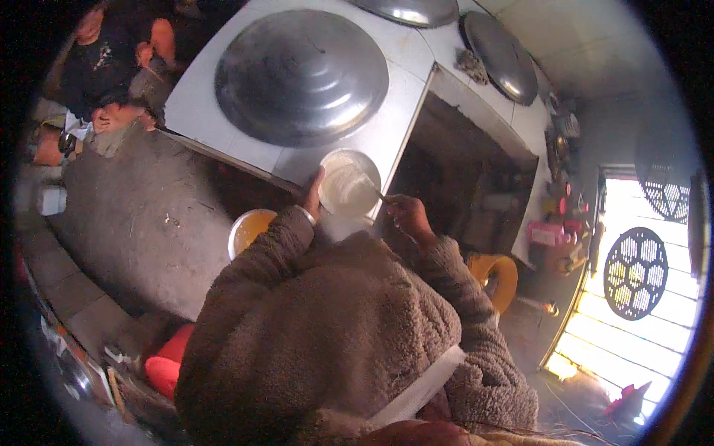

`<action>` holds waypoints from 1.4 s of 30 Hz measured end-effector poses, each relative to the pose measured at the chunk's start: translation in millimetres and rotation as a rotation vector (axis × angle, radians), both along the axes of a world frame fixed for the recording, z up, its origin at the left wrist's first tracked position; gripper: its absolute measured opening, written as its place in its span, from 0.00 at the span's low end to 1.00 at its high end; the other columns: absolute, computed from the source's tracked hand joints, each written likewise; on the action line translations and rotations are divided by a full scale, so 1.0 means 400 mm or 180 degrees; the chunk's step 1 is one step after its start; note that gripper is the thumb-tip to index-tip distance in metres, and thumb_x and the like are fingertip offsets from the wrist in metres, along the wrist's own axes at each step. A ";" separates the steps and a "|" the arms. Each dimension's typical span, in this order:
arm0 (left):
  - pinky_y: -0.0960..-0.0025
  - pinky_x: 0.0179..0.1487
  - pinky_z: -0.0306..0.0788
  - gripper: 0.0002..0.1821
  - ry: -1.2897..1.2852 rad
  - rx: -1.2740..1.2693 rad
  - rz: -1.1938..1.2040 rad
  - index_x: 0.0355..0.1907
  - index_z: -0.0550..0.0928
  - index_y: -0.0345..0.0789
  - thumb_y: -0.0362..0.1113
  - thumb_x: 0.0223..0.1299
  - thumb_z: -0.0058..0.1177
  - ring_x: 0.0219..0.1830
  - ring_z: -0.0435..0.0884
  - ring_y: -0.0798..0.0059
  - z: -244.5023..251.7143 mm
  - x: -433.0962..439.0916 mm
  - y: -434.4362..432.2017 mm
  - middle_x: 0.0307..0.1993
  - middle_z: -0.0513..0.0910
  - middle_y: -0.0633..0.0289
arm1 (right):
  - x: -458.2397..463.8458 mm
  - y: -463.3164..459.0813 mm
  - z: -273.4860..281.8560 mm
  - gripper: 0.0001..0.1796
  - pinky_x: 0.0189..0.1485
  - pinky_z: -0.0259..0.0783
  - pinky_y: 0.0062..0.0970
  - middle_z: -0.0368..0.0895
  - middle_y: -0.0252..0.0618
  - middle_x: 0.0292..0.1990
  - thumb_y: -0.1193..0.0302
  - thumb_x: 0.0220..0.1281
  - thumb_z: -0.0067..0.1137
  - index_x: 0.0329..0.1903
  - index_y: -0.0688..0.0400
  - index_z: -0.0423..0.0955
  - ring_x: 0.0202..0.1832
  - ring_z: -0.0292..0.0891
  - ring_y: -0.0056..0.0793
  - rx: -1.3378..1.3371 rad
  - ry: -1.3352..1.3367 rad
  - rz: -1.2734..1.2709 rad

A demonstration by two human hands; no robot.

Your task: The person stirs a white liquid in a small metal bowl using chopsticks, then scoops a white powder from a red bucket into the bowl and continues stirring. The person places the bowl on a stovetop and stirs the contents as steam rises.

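A round bowl [350,183] with a pale, whitish mixture in it is at the front corner of a white tiled stove top [256,153]. My left hand [314,196] grips the bowl's left rim. At the bowl's right side, my right hand [410,218] is closed on the handle of a thin utensil [382,196]; its far end lies in the mixture, and its kind cannot be told. Just beyond the bowl, a large domed metal lid [301,78] covers part of the stove top.
More metal lids [499,58] lie farther back. A bowl with yellowish contents [252,229] is below my left forearm, and a yellow ring-shaped object [493,283] by my right sleeve. Another person [103,72] sits at the upper left. A dark recess [452,161] opens beside the stove top.
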State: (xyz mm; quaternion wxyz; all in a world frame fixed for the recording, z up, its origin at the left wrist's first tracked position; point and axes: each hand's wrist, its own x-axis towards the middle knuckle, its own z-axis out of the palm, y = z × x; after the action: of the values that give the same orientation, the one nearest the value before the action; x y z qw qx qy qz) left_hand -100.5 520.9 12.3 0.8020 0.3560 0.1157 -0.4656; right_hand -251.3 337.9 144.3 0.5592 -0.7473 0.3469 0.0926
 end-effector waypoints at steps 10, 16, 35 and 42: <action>0.62 0.65 0.61 0.36 -0.0034 0.0055 -0.0085 0.64 0.66 0.36 0.62 0.63 0.43 0.61 0.70 0.64 0.086 0.011 0.006 0.60 0.72 0.59 | -0.027 0.045 -0.038 0.15 0.23 0.68 0.22 0.81 0.35 0.27 0.77 0.57 0.56 0.48 0.60 0.79 0.23 0.71 0.18 0.0009 0.0066 0.0478; 0.58 0.61 0.65 0.37 -0.0119 0.0321 -0.0120 0.64 0.66 0.39 0.64 0.61 0.44 0.60 0.71 0.65 0.054 0.023 -0.012 0.60 0.71 0.59 | 0.005 0.014 -0.046 0.14 0.21 0.64 0.21 0.79 0.32 0.24 0.72 0.60 0.55 0.49 0.61 0.78 0.19 0.66 0.16 -0.0085 0.0088 -0.0115; 0.62 0.60 0.66 0.34 -0.0050 0.0183 -0.0231 0.63 0.66 0.40 0.56 0.60 0.52 0.59 0.70 0.67 0.019 0.022 0.014 0.58 0.71 0.61 | -0.008 0.032 -0.001 0.14 0.20 0.65 0.21 0.80 0.34 0.26 0.75 0.59 0.57 0.48 0.61 0.79 0.19 0.67 0.16 0.0490 0.0208 0.0345; 0.63 0.62 0.62 0.35 0.0113 0.0283 -0.0261 0.64 0.65 0.39 0.58 0.60 0.51 0.63 0.64 0.67 0.039 0.025 0.016 0.61 0.68 0.60 | -0.007 0.032 -0.013 0.13 0.20 0.66 0.22 0.80 0.34 0.27 0.75 0.58 0.58 0.47 0.63 0.79 0.18 0.67 0.16 0.0530 0.0202 0.0614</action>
State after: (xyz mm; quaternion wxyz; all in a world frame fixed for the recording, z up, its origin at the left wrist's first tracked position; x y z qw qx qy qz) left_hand -90.4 527.3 28.0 0.7634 0.3873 0.1358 -0.4988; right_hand -254.3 350.9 139.1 0.5965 -0.7248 0.2820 0.1981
